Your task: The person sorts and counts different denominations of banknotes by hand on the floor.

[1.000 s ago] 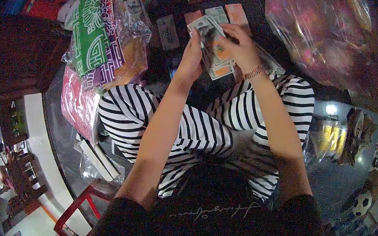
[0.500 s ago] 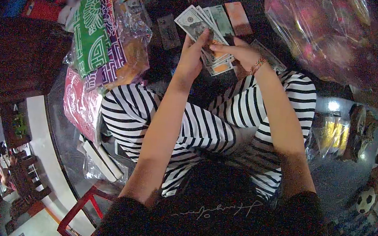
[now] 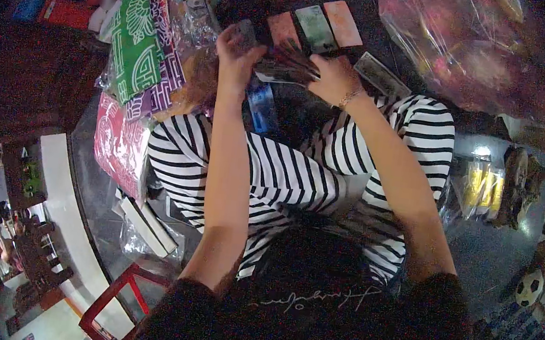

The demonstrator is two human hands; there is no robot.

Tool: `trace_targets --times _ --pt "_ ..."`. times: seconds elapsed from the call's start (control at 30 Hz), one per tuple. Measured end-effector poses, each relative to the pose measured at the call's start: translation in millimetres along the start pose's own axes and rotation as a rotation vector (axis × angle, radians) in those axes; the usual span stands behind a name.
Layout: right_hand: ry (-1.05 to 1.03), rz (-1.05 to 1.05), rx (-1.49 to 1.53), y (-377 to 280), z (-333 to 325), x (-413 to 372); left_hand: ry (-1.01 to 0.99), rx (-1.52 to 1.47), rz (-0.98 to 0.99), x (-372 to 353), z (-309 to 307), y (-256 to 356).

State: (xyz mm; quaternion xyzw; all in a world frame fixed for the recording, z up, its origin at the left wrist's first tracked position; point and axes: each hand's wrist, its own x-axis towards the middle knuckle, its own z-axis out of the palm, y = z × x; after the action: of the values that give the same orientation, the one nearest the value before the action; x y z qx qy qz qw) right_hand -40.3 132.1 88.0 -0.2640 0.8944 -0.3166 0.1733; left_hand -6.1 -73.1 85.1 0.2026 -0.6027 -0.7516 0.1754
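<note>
My right hand (image 3: 336, 80) grips a bundle of banknotes (image 3: 289, 66), seen nearly edge-on and blurred. Over a dark greyish banknote (image 3: 245, 31) on the left is my left hand (image 3: 237, 58), thumb and fingers apart; whether it touches that note is hard to make out. Beyond the hands lie a reddish banknote (image 3: 282, 27), a green banknote (image 3: 316, 28) and an orange banknote (image 3: 343, 24), side by side. A grey-green banknote (image 3: 383, 74) lies right of my right hand. Closer to my legs is a blue banknote (image 3: 259, 107).
Green and purple patterned packets (image 3: 134, 53) in clear plastic are piled on the left, above a pink packet (image 3: 120, 146). A large clear plastic bag (image 3: 457, 53) with pinkish contents sits at upper right. Yellow tubes (image 3: 483, 189) lie beyond my right knee.
My hands have drawn apart. The fanned notes now stay in my right hand, turned edge-on, while my left hand has moved left. The reddish and blue notes have come into view.
</note>
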Motion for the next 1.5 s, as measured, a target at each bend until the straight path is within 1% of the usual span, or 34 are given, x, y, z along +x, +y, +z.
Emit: trace_targets --times 0.07,0.1,0.13,0.17,0.2,0.23,0.27,0.3,0.37,0.4,0.47,0.6,0.67,0.7,0.8,0.87,0.9,0.93,0.97,1.0,1.03,1.07,1.1,1.17,1.23,1.3,1.37,1.43,1.5 --pt "0.072 -0.115 -0.408 11.1 20.5 8.0 -0.308 0.806 0.695 9.7 -0.2 -5.7" --pt "0.076 -0.113 -0.408 14.6 24.2 10.3 -0.307 1.186 0.588 -9.2 7.0 2.5" --pt "0.044 -0.14 -0.508 17.0 25.5 10.9 -0.312 1.185 0.591 -19.4 14.1 -3.8" --pt "0.011 -0.167 -0.609 19.7 26.8 10.9 -0.376 1.357 0.562 -28.5 20.8 -13.4" --pt "0.012 -0.164 -0.609 19.0 26.7 9.5 -0.439 1.53 0.527 -35.1 24.5 -25.1" --pt "0.039 -0.187 -0.54 17.2 26.5 8.2 -0.431 1.603 0.656 -35.8 25.7 -38.6" --pt "0.067 -0.211 -0.47 15.1 26.6 6.9 -0.431 1.604 0.655 -33.2 26.4 -50.7" --pt "0.067 -0.212 -0.47 16.2 29.6 6.6 -0.431 1.63 0.681 -29.8 29.1 -57.7" --pt "0.112 -0.144 -0.495 19.7 34.5 5.1 -0.396 1.657 0.726 -22.6 28.1 -68.3" --pt "0.114 -0.142 -0.496 20.6 32.6 5.1 -0.398 1.656 0.728 -23.8 28.7 -62.5" --pt "-0.009 -0.037 -0.376 23.3 27.6 7.5 -0.501 1.6 0.452 -25.5 28.6 -50.1" --pt "-0.028 -0.094 -0.449 16.8 14.7 10.1 -0.5 1.659 0.469 -31.4 28.0 -23.2" --pt "-0.01 -0.049 -0.416 4.4 2.8 -1.6 -0.375 1.532 0.548 -37.8 27.0 -17.3" --pt "-0.008 -0.069 -0.459 21.6 16.0 7.7 -0.372 1.532 0.542 -37.1 23.8 -23.1" --pt "-0.019 -0.042 -0.5 37.1 22.8 11.3 -0.339 1.609 0.491 -22.9 8.2 -53.7" --pt "-0.027 -0.04 -0.502 37.9 22.5 11.2 -0.356 1.456 0.477 -15.2 1.0 -65.1" --pt "-0.033 -0.033 -0.506 35.7 20.6 10.8 -0.354 1.456 0.477 -12.1 3.3 -60.4" --pt "-0.034 -0.033 -0.507 33.9 18.1 11.4 -0.426 1.437 0.384 -8.6 5.8 -55.9" --pt "-0.081 -0.015 -0.445 32.8 14.7 12.4 -0.499 1.415 0.29 -7.7 7.5 -52.2" --pt "-0.127 0.004 -0.382 32.5 13.0 13.2 -0.499 1.414 0.289 -7.1 5.4 -52.5" --pt "-0.127 0.004 -0.383 35.3 13.7 13.9 -0.489 1.35 0.331 -6.1 2.8 -52.4" --pt "-0.046 -0.057 -0.341 39.1 14.3 14.4 -0.478 1.286 0.372 -5.0 1.0 -52.6" --pt "0.033 -0.12 -0.298 44.4 16.8 15.7 -0.474 1.285 0.37 -4.1 -0.2 -53.9" --pt "0.034 -0.111 -0.295 60.7 27.3 21.1 -0.462 1.186 0.309 -4.7 -3.4 -58.3" --pt "0.047 -0.105 -0.295 65.3 27.5 23.5 -0.445 1.201 0.317 -1.8 -8.7 -65.9" --pt "-0.008 -0.046 -0.233 67.2 25.6 24.9 -0.43 1.216 0.325 -1.4 -10.6 -64.5" --pt "-0.038 -0.032 -0.2 69.0 20.4 24.3 -0.434 1.154 0.234 -7.7 -8.7 -57.1" --pt "-0.075 -0.014 -0.165 70.4 21.3 22.3 -0.44 1.094 0.237 -6.0 -8.8 -64.4" --pt "-0.086 0.046 -0.142 67.7 23.6 26.2 -0.435 1.035 0.247 -2.1 -11.1 -71.3"
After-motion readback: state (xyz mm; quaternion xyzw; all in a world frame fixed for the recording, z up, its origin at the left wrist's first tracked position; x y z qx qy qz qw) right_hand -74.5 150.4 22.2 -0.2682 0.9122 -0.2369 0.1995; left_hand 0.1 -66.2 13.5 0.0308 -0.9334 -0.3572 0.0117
